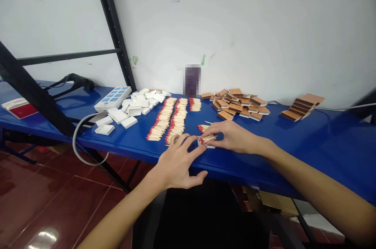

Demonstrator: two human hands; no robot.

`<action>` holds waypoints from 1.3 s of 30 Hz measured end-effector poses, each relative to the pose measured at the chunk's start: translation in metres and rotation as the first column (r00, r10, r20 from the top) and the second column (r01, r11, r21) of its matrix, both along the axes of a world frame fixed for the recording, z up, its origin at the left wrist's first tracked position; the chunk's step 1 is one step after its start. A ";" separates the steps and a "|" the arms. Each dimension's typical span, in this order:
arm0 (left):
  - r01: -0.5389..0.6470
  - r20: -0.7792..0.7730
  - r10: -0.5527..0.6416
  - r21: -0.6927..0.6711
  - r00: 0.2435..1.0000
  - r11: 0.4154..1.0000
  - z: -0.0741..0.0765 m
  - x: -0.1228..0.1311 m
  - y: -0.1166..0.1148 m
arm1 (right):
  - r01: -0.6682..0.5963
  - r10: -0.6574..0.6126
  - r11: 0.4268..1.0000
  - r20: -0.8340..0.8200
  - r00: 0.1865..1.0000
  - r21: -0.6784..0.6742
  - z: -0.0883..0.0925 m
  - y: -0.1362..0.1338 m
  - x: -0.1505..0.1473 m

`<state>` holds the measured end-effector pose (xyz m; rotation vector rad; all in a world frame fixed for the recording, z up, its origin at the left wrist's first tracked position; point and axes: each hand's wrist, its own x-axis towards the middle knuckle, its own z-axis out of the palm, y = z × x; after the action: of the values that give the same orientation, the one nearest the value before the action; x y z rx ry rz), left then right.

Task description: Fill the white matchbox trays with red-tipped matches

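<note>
A small bunch of red-tipped matches (208, 139) is pinched between the thumb and fingers of my right hand (232, 136). Directly under the bunch is a white matchbox tray (210, 146), partly covered by my fingers. My left hand (183, 160) has its fingers spread, with fingertips by the tray's left edge; whether they press on it I cannot tell. A few more matches (202, 128) lie just behind the tray. Long rows of matches (162, 119) stretch across the table to the left, and a shorter group (195, 104) sits farther back.
White trays (141, 102) are heaped at the back left beside a white power strip (113, 99). Brown matchbox sleeves (235, 104) form a pile at the back right, with a joined stack (302, 107) farther right. A black metal frame (113, 25) rises on the left, and a grey cable (75, 143) loops over the edge.
</note>
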<state>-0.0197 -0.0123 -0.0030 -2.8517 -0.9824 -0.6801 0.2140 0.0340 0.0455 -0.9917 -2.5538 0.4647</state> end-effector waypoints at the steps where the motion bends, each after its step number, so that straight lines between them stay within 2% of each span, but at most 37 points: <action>1: -0.002 -0.002 0.002 -0.001 1.000 1.000 0.000 0.000 0.000 | 0.001 -0.001 1.000 0.002 1.000 0.003 0.000 0.000 -0.001; 6: -0.017 -0.012 0.017 -0.011 1.000 1.000 -0.001 0.000 0.000 | 0.056 -0.056 0.998 -0.006 0.998 -0.023 0.008 0.000 0.005; 12: -0.032 -0.005 0.032 -0.005 0.999 0.999 0.000 0.001 -0.001 | 0.081 -0.070 0.990 0.092 0.993 -0.114 0.017 0.002 0.021; 17: -0.026 0.010 0.026 -0.009 1.000 1.000 0.001 0.001 0.000 | 0.115 -0.100 0.981 0.103 0.990 -0.153 0.014 0.006 0.026; 26: -0.014 0.004 0.014 -0.017 1.000 1.000 0.001 0.000 -0.001 | 0.062 -0.062 0.972 0.009 0.998 -0.227 0.009 0.005 0.015; 33: -0.018 0.006 0.018 -0.003 1.000 1.000 0.001 0.000 -0.001 | 0.093 -0.091 0.987 0.021 0.996 -0.132 0.009 0.004 0.014; 39: -0.019 0.014 0.019 -0.004 1.000 1.000 -0.001 0.000 -0.001 | 0.059 -0.054 0.983 0.037 0.998 -0.172 0.002 0.004 0.008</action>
<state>-0.0194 -0.0132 -0.0036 -2.8411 -1.0131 -0.6986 0.2219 0.0378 0.0480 -1.1370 -2.5397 0.6693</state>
